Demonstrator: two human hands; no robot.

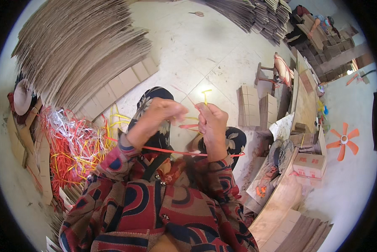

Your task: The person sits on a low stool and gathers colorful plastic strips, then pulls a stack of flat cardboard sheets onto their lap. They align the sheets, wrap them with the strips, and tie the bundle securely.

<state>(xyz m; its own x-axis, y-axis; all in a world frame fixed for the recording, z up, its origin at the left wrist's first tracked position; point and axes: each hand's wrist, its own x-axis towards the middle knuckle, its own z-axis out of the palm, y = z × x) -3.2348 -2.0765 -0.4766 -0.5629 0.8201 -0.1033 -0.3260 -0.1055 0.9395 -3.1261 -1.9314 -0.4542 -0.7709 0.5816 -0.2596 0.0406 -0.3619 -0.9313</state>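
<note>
My right hand (213,122) is closed in front of my knees, gripping flat plastic straps. A yellow strap (205,95) sticks up above its fingers, and a red strap (189,126) comes out on its left side. My left hand (165,111) is held above my left knee, just left of the right one; its fingertips are smeared by motion, so its grip is unclear. A long red strap (171,151) curves across below both hands, by my right wrist. To the left lies a tangled heap of red, yellow and white straps (73,145).
A tall stack of cardboard sheets (83,46) stands at the far left. Small cardboard bundles (249,107) and a wooden stool (266,74) are on the right. Beyond them are a box (309,165) and an orange fan blade (343,140). Another person (321,23) bends over cardboard at the far right.
</note>
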